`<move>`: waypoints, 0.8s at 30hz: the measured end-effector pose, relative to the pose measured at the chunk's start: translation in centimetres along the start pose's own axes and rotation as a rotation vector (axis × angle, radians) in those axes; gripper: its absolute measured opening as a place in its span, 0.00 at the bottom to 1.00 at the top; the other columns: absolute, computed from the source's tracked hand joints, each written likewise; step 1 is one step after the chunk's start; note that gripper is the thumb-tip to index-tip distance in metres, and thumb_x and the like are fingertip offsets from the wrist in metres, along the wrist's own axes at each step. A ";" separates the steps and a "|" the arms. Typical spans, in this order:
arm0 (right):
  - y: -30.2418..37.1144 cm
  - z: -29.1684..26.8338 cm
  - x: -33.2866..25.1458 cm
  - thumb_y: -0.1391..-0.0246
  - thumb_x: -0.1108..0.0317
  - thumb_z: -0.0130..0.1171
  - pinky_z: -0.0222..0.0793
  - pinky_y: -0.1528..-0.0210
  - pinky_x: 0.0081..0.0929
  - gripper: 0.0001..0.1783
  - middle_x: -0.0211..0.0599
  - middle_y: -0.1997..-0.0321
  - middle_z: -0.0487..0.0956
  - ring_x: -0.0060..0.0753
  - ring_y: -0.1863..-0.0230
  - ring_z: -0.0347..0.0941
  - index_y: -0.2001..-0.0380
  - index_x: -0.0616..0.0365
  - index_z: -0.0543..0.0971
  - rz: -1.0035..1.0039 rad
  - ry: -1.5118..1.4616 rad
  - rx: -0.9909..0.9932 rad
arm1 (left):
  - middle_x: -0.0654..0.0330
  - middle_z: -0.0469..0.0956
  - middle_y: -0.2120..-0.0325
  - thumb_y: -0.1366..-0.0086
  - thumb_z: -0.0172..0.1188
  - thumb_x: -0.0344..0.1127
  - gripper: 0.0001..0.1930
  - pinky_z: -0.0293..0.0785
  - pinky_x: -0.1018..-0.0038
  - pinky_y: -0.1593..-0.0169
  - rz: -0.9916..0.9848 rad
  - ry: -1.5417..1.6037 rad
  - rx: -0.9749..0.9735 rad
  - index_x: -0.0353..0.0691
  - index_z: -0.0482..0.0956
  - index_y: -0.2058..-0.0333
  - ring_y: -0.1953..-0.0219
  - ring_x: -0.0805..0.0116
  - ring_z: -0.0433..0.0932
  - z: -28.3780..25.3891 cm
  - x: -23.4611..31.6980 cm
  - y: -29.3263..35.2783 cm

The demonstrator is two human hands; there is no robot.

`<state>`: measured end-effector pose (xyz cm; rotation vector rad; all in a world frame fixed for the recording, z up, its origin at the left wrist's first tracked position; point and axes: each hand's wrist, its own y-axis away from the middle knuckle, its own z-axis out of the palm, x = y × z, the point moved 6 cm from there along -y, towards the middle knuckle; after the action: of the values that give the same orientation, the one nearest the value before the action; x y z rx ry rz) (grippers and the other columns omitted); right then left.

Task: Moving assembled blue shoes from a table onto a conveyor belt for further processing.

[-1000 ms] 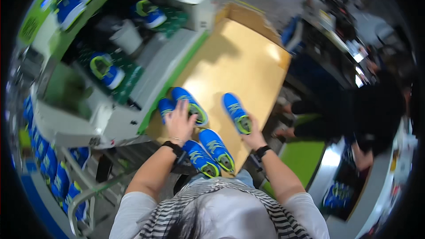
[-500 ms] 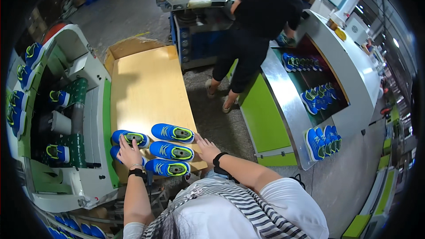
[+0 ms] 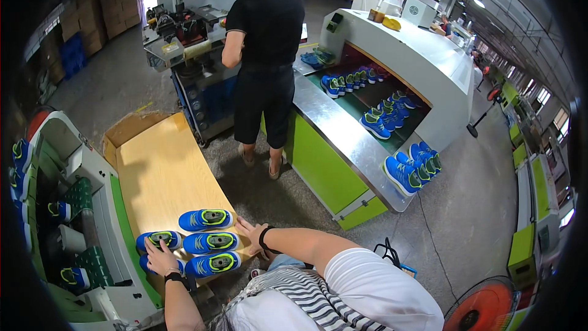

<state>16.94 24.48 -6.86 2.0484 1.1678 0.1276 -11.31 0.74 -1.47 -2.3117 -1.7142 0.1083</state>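
Observation:
Several blue sneakers with lime-green collars lie at the near end of a light wooden tabletop (image 3: 165,159). Three are stacked in a column: a far sneaker (image 3: 199,220), a middle sneaker (image 3: 202,243) and a near sneaker (image 3: 205,264). To their left are a sneaker (image 3: 150,239) and, partly covered by my hand, another sneaker (image 3: 145,262). My left hand (image 3: 161,260) lies over these two, fingers extended and touching the upper one. At the tabletop's right edge rests my right hand (image 3: 250,234), fingers stretched out, beside the column and holding nothing.
Left stands a machine (image 3: 107,233) with green rollers and sneakers on it. A person in black (image 3: 266,55) stands ahead, beside a conveyor machine (image 3: 404,43) carrying rows of sneakers. More sneakers (image 3: 401,175) sit on its metal ledge (image 3: 343,147). An orange fan (image 3: 481,306) is at lower right.
My view has swung up and rightward. The person in black has straightened from leaning over the conveyor, facing away. My hands and the sneakers by them keep nearly the same places on the tabletop.

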 end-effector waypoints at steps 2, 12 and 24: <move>-0.2 -0.1 0.1 0.60 0.45 0.77 0.66 0.37 0.60 0.77 0.25 0.18 0.19 0.54 0.31 0.68 0.22 0.40 0.29 0.007 -0.021 -0.017 | 0.64 0.67 0.32 0.26 0.48 0.56 0.32 0.67 0.53 0.46 -0.001 0.001 0.003 0.51 0.59 0.29 0.48 0.55 0.79 0.2 0.0 0.0; -1.3 0.7 0.5 0.61 0.44 0.78 0.64 0.35 0.61 0.78 0.27 0.17 0.21 0.66 0.29 0.61 0.22 0.40 0.30 -0.048 -0.012 0.082 | 0.63 0.67 0.32 0.26 0.49 0.55 0.33 0.67 0.53 0.45 -0.001 -0.010 0.003 0.50 0.58 0.29 0.50 0.55 0.79 -0.1 0.0 0.2; -0.6 0.4 0.4 0.64 0.46 0.80 0.57 0.30 0.60 0.77 0.31 0.19 0.29 0.66 0.26 0.54 0.23 0.36 0.34 0.021 -0.041 -0.010 | 0.61 0.67 0.32 0.27 0.50 0.54 0.34 0.67 0.54 0.44 -0.006 -0.021 -0.027 0.51 0.56 0.28 0.49 0.53 0.79 0.1 0.3 0.3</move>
<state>16.96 24.75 -7.66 2.0457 1.1188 0.1017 -10.93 0.93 -1.59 -2.3324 -1.7424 0.1091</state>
